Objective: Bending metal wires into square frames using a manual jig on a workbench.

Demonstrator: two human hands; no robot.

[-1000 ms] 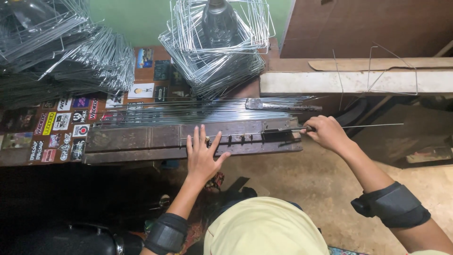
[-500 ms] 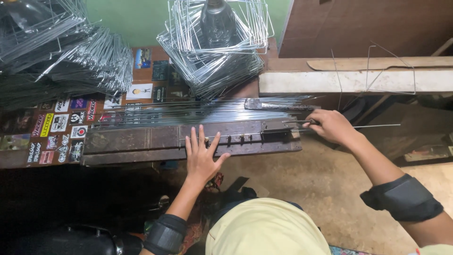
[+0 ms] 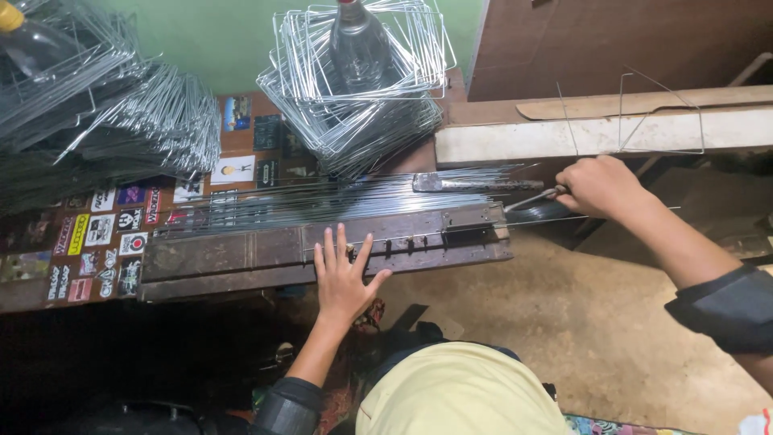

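My left hand (image 3: 344, 278) lies flat, fingers spread, on the front edge of a long rusty metal bending jig (image 3: 241, 254), pressing a thin straight wire (image 3: 612, 216) against its pegs. The wire sticks out past the jig's right end. My right hand (image 3: 600, 185) is closed around the metal lever handle (image 3: 533, 198) at that right end. A bundle of straight steel wires (image 3: 338, 197) rests on the bench just behind the jig.
A stack of bent square wire frames (image 3: 358, 89) sits around a clear bottle (image 3: 358, 40) at the back. More bent wire lies heaped at left (image 3: 88, 121). Stickers cover the bench top (image 3: 97, 242). A pale plank (image 3: 604, 133) with bent wire runs right. Bare floor (image 3: 580, 338) lies below.
My right hand has slid a little left and up along the lever, and the wire's free end reaches less far right. My left hand stays planted on the jig.
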